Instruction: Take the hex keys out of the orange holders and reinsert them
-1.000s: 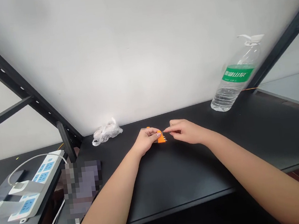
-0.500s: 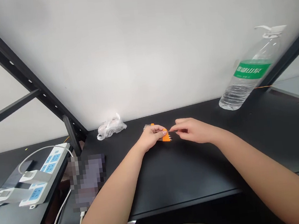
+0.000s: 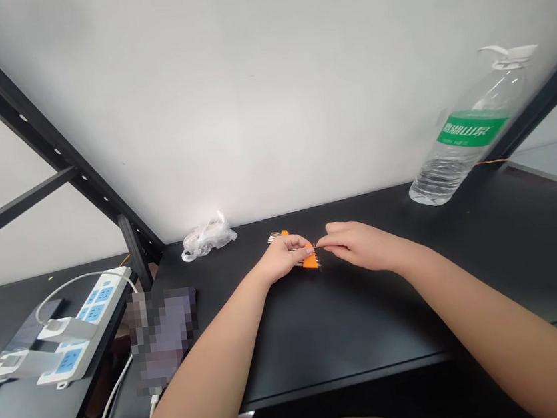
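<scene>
My left hand (image 3: 281,259) is closed on an orange bit holder (image 3: 310,260), thumb and fingers pinching it just above the black tabletop. Thin metal bits (image 3: 318,258) stick out along the holder's right side. My right hand (image 3: 355,244) is closed, its index fingertip and thumb at the end of one bit near the top of that side. Just beyond my left hand lies another orange piece (image 3: 285,233) with several metal bits in it, partly hidden by the hand.
A crumpled clear plastic bag (image 3: 208,236) lies by the wall at left. At the back right stands a large water bottle (image 3: 470,128). A blurred-out flat object (image 3: 169,335) with a cable, a power strip (image 3: 88,324) and a black metal frame (image 3: 58,150) are at left.
My right fingers have come closer to the holder, and the bit between them shows less of its length. The left hand keeps its hold with hardly any movement.
</scene>
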A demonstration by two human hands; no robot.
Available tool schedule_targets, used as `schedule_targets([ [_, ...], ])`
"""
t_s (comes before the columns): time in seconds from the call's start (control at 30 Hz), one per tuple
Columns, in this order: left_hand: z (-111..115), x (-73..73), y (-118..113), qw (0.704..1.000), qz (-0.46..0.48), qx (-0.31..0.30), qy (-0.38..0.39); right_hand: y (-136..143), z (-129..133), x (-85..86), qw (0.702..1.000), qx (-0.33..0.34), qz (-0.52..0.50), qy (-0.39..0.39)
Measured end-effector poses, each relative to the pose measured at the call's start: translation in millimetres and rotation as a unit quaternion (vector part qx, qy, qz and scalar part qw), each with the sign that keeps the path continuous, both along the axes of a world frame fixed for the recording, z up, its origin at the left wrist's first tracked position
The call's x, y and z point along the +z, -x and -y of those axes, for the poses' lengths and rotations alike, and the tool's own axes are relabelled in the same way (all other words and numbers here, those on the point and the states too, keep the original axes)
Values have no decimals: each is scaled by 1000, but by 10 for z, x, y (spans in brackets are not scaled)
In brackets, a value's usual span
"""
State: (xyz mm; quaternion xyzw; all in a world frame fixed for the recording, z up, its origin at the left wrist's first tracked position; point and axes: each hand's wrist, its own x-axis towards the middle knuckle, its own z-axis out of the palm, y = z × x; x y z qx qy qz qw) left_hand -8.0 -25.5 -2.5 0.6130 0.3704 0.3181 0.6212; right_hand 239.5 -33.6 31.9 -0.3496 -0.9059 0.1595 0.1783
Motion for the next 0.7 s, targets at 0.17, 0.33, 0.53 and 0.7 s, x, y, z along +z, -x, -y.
schedule_targets([
  [0.17, 6, 33, -1, 999, 40, -14, 26, 110, 49, 7, 999, -3, -52, -1],
  [0.33, 32, 61, 12, 997, 66, -17, 18, 210, -55, -95, 942, -27, -253, 218],
  [0.53, 64, 54, 1, 997, 69, -23, 22, 283, -110, -289, 859, 1, -304, 412],
  [0.7, 76, 15, -60, 996, 94, -3, 9, 379, -44, -320, 792, 8, -346, 502],
])
